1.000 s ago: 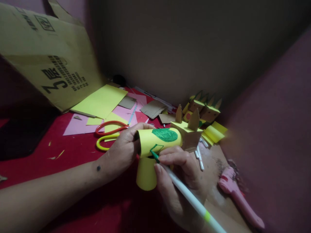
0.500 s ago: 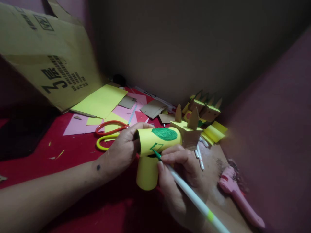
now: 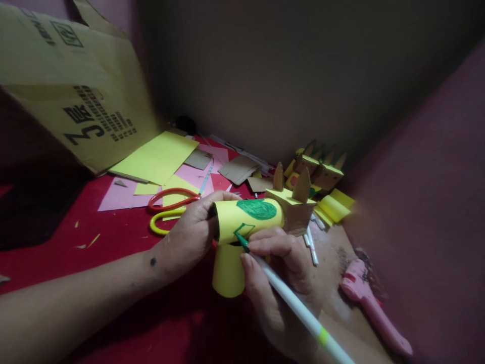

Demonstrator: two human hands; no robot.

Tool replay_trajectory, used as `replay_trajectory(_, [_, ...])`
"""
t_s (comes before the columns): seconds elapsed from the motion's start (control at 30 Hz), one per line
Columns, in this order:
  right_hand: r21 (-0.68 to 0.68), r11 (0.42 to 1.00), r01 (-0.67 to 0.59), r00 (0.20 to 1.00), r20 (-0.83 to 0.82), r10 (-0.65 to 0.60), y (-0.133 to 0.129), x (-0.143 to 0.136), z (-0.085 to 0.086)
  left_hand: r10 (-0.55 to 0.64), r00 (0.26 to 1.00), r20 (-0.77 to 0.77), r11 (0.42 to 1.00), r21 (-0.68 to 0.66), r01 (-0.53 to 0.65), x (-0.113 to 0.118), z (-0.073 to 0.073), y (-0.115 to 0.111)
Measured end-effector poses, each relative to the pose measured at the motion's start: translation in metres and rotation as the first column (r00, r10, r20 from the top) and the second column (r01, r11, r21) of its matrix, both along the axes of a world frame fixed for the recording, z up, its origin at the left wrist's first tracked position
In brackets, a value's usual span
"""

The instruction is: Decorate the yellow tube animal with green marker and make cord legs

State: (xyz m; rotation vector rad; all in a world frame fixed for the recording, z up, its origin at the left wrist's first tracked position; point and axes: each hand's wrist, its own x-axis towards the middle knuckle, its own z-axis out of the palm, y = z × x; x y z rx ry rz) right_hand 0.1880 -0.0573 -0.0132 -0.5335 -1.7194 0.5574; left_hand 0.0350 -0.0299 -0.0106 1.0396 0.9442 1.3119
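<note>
My left hand (image 3: 191, 230) grips the open end of a paper-and-cardboard animal figure (image 3: 227, 215), some of its fingers hidden inside or behind the yellow tube body. A solid green oval marks the tube, and below it is a green angular outline. One yellow tube leg (image 3: 229, 275) hangs underneath; a brown cardboard head with two pointed ears (image 3: 293, 199) forms the right end. Pinched in my right hand (image 3: 278, 273) is a white-barrelled green marker (image 3: 291, 296), its tip touching the outline's lower left corner.
Red- and yellow-handled scissors (image 3: 170, 199) lie left of the figure. Yellow paper (image 3: 159, 156), pink sheets and cardboard pieces (image 3: 238, 169) spread behind. Similar figures (image 3: 320, 169) stand back right, near white markers (image 3: 312, 245). A pink glue gun (image 3: 373, 306) rests right; a large cardboard box (image 3: 76, 91) leans left.
The marker tip has shifted slightly left along the outline, and my right hand moved with it. My left hand and the figure stay in place.
</note>
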Motion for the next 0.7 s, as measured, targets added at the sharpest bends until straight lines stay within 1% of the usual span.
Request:
replay_trajectory(0.2, [-0.028,0.999,0.043,0.999,0.026,-0.042,-0.0012,0.0006,0.0040,0.017,1.000,0.013,1.000,0.005,-0.017,-0.0012,0.0021,-0.0004])
replay_trajectory(0.43, [-0.071,0.997,0.039,0.999,0.004,-0.039,-0.0016,0.0004,0.0020,0.009,1.000,-0.029,1.000,0.003,-0.009,-0.0010,0.0013,0.0011])
replay_trajectory(0.6, [-0.052,0.994,0.094,0.996,0.015,-0.093,-0.0019,-0.0010,0.0024,0.002,1.000,-0.011,1.000,0.013,-0.002,-0.0013,0.0048,0.0000])
replay_trajectory(0.7, [-0.052,0.993,0.102,0.995,0.020,-0.101,-0.0018,-0.0013,0.0020,-0.023,1.000,-0.009,0.999,0.024,0.023,-0.0019,0.0084,-0.0021])
